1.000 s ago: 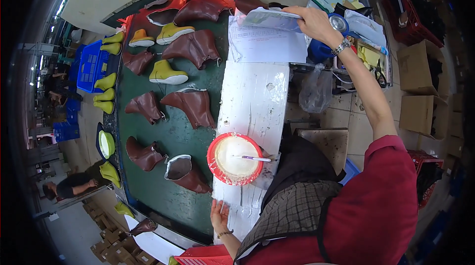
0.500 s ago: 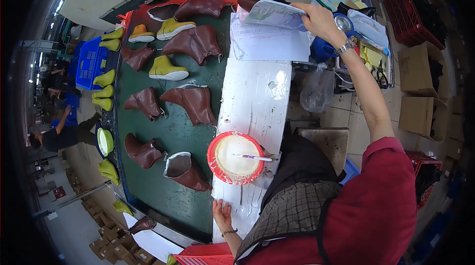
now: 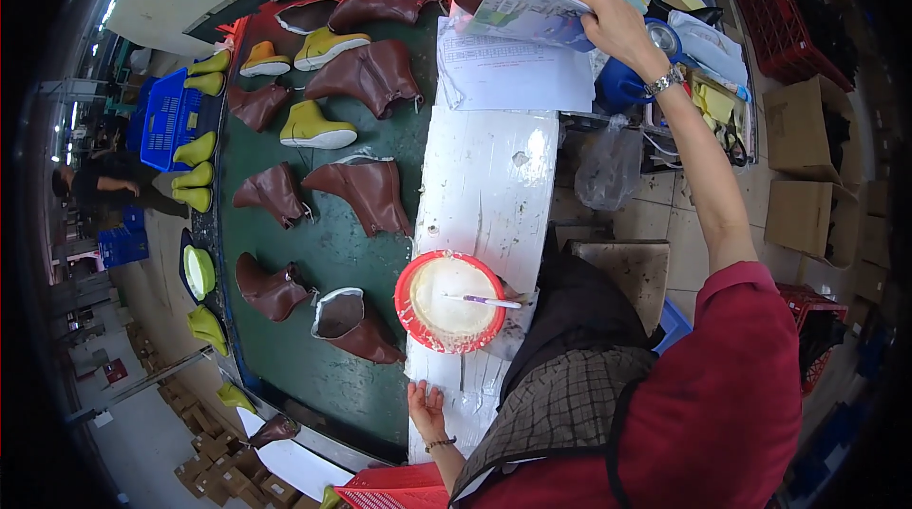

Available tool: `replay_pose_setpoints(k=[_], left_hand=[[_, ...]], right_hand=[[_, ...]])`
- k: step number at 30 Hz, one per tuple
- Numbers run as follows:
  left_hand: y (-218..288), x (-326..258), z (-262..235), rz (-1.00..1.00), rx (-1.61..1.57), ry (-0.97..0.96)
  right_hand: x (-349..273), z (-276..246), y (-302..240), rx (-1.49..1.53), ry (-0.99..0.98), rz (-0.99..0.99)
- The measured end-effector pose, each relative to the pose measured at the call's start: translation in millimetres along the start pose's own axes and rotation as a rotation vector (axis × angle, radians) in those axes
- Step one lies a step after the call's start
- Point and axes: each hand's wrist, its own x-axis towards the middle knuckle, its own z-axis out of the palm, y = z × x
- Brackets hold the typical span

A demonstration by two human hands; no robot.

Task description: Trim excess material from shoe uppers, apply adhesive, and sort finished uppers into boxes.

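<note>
My right hand (image 3: 622,31) grips the edge of a printed booklet (image 3: 532,13), holding it tilted above white printed sheets (image 3: 518,72) at the far end of a white board (image 3: 484,162). My left hand (image 3: 426,411) rests at the board's near end, fingers apart and slightly curled, with nothing in it. Between my hands sits a red-rimmed bowl (image 3: 407,295) of creamy white paste, nearest to my left hand. A brush (image 3: 489,301) with a white and purple handle lies in the paste. Left of the board, several brown leather boots (image 3: 366,193) lie on a green surface (image 3: 285,366).
Mustard ankle boots (image 3: 318,126) with white soles lie among the brown ones. Green shoe lasts (image 3: 195,150) line the green surface's left edge, beside a blue basket (image 3: 163,119). At right are a clear plastic bag (image 3: 608,167) and cardboard boxes (image 3: 798,219). A person (image 3: 109,184) stands far left.
My right hand has shifted slightly up with the booklet, which is tilted a little more. The left hand stays put. The person at far left has moved farther up the picture.
</note>
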Motion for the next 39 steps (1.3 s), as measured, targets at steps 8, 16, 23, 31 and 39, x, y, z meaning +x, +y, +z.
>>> replay_pose_setpoints(k=[8,16,23,31,39], left_hand=[[-1,-4,-3,0.011,0.006,0.023],[-4,-3,6,0.031,0.018,0.029],[-6,-9,1,0.063,-0.023,0.007],[-8,-16,11,0.13,-0.08,0.004],[-20,-25,11,0.227,-0.209,-0.02]], right_hand=[[-10,6,-7,0.009,-0.036,0.026],[-8,9,1,0.004,0.094,0.024],[0,6,-32,0.001,-0.029,-0.022],[-130,83,-50,-0.139,-0.243,-0.167],[-171,84,-95,-0.259,-0.312,-0.255]])
